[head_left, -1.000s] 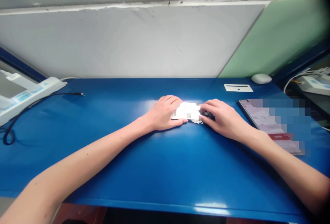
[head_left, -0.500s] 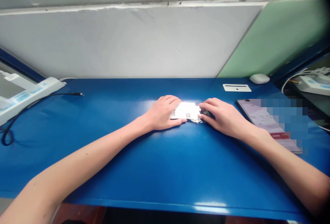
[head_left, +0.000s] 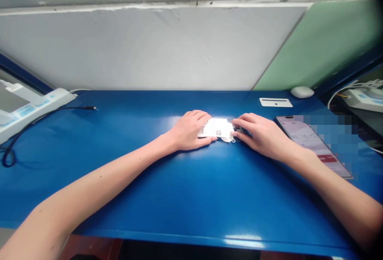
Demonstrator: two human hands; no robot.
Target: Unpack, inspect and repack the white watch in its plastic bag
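One white packet [head_left: 214, 126] is clasped by the left hand [head_left: 191, 131], long axis running sideways, free end pointed at the right hand [head_left: 259, 135], whose grip honestly can't be told. Printed square code's too tiny to read.

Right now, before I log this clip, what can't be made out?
All in the head view:
White flat printed piece: left end hidden under the left hand.
Small dark object: mostly hidden by the right hand.
Dark-edged rectangular phone: screen partly pixelated.
White power strip with blue patches: cut off by the left edge.
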